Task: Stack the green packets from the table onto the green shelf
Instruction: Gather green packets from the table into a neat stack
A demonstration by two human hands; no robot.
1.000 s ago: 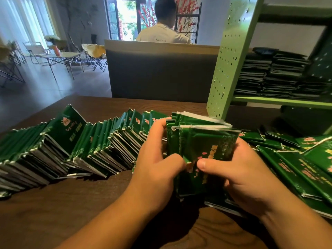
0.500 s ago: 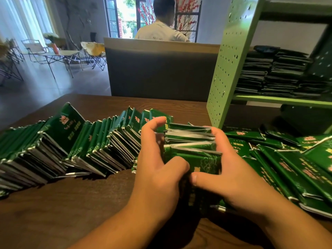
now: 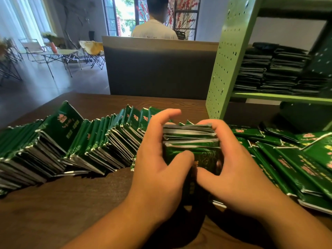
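Both hands squeeze one bundle of green packets [image 3: 191, 141] low over the table [image 3: 62, 203]: the left hand [image 3: 158, 168] grips its left side, the right hand [image 3: 233, 173] its right. The green shelf [image 3: 280, 98] sits up and to the right, nearer the right hand. A second ago the bundle stood taller and looser; now it is pressed flat and tidy

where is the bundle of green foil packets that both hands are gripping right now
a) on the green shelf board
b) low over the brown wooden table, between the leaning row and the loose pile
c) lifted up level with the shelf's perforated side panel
b: the left hand and right hand grip the bundle of green foil packets low at the brown wooden table, with the leaning row on one side and the loose pile on the other, below the green shelf board.
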